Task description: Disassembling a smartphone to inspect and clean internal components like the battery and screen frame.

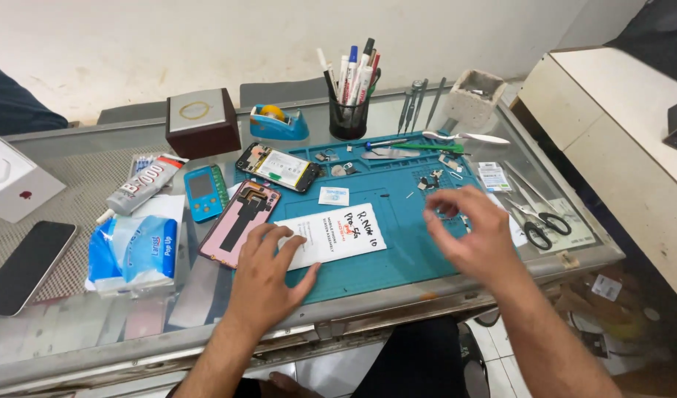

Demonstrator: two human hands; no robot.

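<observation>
The left hand (pixel 264 276) is lying flat, fingers spread, on a white packet (pixel 331 236) at the near edge of the blue mat (pixel 397 254), gripping nothing; the right hand (pixel 471 232) is hovering above the mat's right side, fingers loosely curled and open, holding nothing I can make out; a pink phone back (pixel 239 217) is lying just beside the left hand; scissors (pixel 537 217) are lying to the right.

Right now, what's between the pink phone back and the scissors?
The head view shows both hands there: the left hand flat on a white card, the right hand hovering over the blue mat, toward the scissors from the pink phone back.
</observation>
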